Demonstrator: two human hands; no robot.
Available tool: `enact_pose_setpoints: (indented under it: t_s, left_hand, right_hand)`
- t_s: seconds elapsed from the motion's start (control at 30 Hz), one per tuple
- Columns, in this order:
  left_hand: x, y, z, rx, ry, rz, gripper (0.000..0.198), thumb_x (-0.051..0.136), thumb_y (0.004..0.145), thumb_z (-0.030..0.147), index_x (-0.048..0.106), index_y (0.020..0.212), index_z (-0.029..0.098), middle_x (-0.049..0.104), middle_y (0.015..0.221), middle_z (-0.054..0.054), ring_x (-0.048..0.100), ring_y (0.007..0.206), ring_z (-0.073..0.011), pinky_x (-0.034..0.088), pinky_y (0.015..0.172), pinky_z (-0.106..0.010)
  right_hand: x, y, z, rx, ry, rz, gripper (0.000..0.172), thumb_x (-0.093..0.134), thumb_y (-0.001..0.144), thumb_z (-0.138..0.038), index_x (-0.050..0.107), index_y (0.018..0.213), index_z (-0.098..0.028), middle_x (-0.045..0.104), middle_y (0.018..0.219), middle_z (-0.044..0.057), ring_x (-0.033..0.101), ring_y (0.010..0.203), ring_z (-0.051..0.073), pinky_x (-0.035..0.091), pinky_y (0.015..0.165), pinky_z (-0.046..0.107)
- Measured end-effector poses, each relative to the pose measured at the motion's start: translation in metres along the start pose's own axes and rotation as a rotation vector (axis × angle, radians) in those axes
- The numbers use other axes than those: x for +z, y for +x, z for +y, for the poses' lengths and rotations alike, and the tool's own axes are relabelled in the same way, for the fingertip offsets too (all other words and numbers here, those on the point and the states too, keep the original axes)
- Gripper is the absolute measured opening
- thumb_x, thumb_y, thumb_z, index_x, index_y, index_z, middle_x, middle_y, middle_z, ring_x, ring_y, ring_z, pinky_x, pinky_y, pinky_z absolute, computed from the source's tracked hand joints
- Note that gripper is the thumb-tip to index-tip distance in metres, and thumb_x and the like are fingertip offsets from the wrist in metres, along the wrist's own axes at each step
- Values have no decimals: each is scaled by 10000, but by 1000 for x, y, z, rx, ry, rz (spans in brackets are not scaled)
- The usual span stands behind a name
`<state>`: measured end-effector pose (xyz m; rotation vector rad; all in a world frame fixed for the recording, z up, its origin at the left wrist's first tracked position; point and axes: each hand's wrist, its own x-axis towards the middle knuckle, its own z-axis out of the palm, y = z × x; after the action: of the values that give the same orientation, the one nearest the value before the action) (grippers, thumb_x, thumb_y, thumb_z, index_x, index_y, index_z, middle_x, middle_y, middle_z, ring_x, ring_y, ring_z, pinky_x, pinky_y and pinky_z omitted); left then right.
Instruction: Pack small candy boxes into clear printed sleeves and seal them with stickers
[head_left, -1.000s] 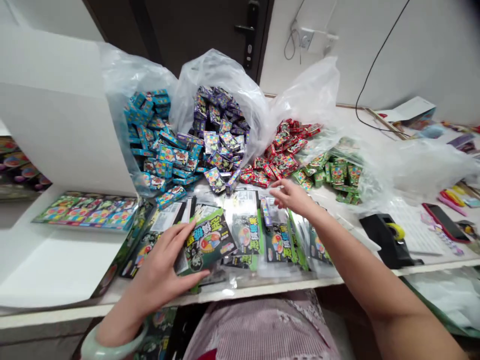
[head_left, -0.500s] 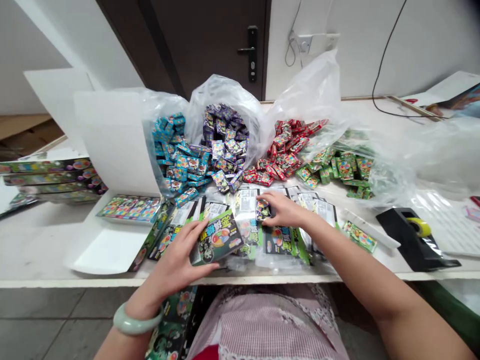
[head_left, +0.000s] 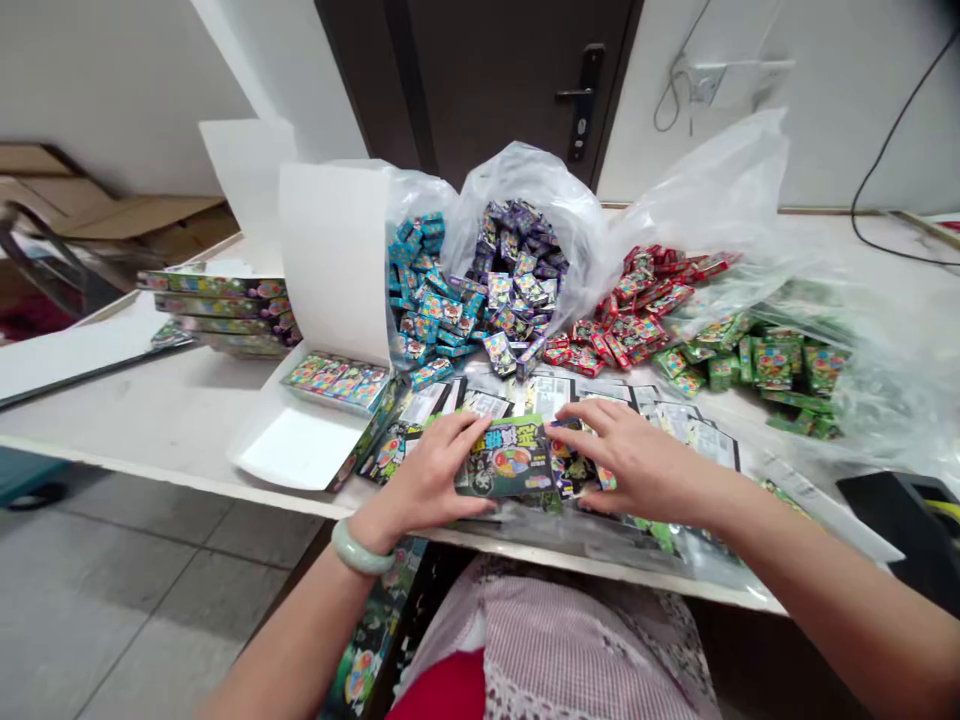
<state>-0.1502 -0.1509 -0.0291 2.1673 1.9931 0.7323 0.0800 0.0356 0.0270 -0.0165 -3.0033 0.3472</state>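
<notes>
Packet: green-and-black printed packet (head_left: 510, 468), round multicoloured picture on its face, lying nearly flat, lower middle of the frame.
Small box: small multicoloured box (head_left: 571, 472), just right of the packet, tilted, partly hidden.

We see bold characters printed across the green packet (head_left: 504, 458), but they are too blurred and small for us to read

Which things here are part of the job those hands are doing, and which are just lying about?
Part of the job: left hand, right hand, green-and-black foil packet, flat printed packets.

Just lying about: black tape dispenser, heap of small red boxes, stack of long green boxes.
</notes>
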Motion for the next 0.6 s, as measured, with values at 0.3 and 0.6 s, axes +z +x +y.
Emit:
enact_pose_setpoints:
  t_s: [0.3,0.6]
  left_hand:
    - [4,-4,-3,-4,-76,-15,1002,802,667,455,263,1472,200,417,1374,-168,410,1285,-345,381,1079,-528]
    - [3,-18,-16,-127,-132,117,1017,815,641,415,266,1472,209,440,1352,-167,438,1263,-354,399,1058,-538]
  right_hand:
    - [11,14,0,53,149,46,847,816,696,-357,372,1395,-179,452,1399,177,456,1278,312,420,1065,456]
    - [40,33,-10,104,329,244,424,515,944,-283,430,1360,-290,623,1225,100,579,1122,280,478,949,504]
